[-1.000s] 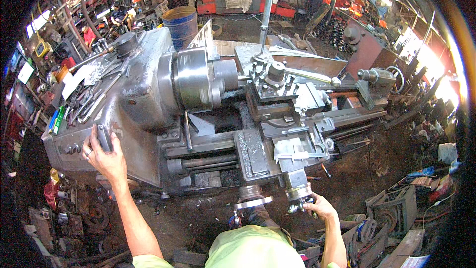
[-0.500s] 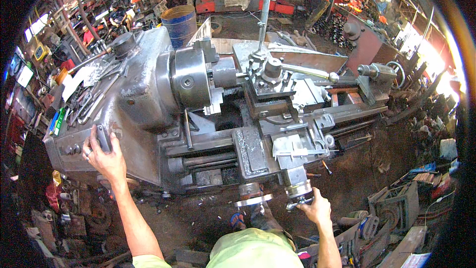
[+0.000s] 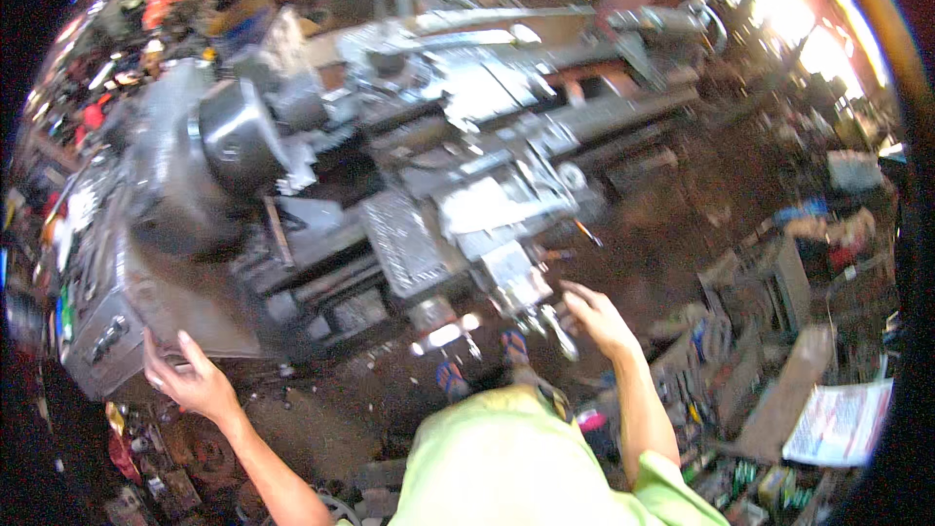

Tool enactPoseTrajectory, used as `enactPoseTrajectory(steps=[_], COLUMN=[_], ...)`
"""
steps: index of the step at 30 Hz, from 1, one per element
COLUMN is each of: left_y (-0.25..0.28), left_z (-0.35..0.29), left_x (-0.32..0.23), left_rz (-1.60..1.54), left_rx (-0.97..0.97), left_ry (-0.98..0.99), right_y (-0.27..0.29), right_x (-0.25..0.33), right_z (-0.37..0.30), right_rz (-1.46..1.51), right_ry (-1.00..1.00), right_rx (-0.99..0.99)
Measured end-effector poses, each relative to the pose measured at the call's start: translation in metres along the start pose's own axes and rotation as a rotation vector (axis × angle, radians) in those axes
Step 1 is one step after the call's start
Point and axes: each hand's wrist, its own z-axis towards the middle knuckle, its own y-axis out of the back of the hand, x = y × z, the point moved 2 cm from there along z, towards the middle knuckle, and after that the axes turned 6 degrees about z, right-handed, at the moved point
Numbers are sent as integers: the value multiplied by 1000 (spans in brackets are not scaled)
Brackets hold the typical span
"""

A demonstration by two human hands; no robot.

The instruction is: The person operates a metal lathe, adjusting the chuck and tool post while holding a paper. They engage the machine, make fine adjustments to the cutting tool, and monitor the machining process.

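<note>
The picture is blurred by motion. A large grey metal lathe (image 3: 185, 263) runs from lower left to upper right, with its round chuck (image 3: 234, 141) and its carriage (image 3: 409, 244). My left hand (image 3: 190, 380) is off the machine at the headstock's lower corner, fingers spread and holding nothing. My right hand (image 3: 594, 317) hovers beside the small cross-slide handle (image 3: 547, 319), fingers loosely extended toward it, not gripping it. A shiny handwheel (image 3: 443, 333) sits just left of that handle.
The tailstock (image 3: 672, 19) is at the lathe's far right end. Scrap metal parts and boxes (image 3: 760, 282) crowd the dirt floor on the right, with a printed sheet (image 3: 838, 424) at the lower right. My sandalled feet (image 3: 448, 380) stand close to the lathe.
The view has swung down and to the right and gone blurry. My left hand has let go of the headstock lever and dropped lower. My right hand has come off the cross-slide handle.
</note>
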Motion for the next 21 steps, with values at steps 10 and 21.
enactPoseTrajectory(steps=[10,21], left_y=[-19,-41], left_z=[-231,-239], left_x=[-227,-300], left_rz=[-937,-1004], left_rx=[1572,1690], left_ry=[524,1068], right_y=[33,9], right_x=[-43,-70], right_z=[35,65], right_rz=[102,367], right_ry=[-61,-130], right_rx=[268,664])
